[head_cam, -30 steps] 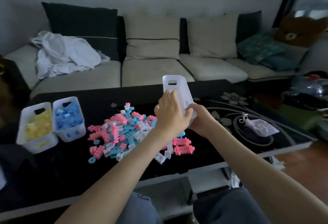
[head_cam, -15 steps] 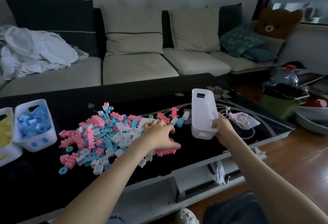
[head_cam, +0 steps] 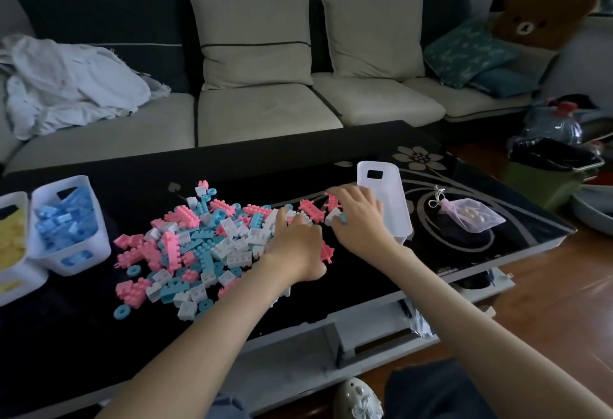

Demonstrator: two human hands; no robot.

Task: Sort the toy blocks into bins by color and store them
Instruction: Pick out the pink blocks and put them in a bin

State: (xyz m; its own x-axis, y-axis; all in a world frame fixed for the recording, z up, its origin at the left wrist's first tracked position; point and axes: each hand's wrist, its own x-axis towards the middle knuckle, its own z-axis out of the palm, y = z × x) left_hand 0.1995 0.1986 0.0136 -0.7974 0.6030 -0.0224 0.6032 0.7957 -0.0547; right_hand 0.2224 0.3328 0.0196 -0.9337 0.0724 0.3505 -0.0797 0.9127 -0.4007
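On the black counter (head_cam: 298, 159) the empty white bin (head_cam: 386, 199) stands just right of the right hand (head_cam: 358, 219), with the left hand (head_cam: 295, 246) farther from it, both clawed into the block pile (head_cam: 199, 242), grips unclear.

Pink, teal and white blocks (head_cam: 205, 246) lay heaped mid-table; at nine o'clock stood a blue-filled bin (head_cam: 96, 242) and a yellow-filled bin (head_cam: 20, 272), at three o'clock a white bin (head_cam: 391, 206).

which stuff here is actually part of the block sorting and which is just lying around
For the job: block pile; bin of blue blocks; bin of yellow blocks; third white bin, right of the pile.

Just lying about: small pouch on the table; white cloth on the sofa; teddy bear; green bin.
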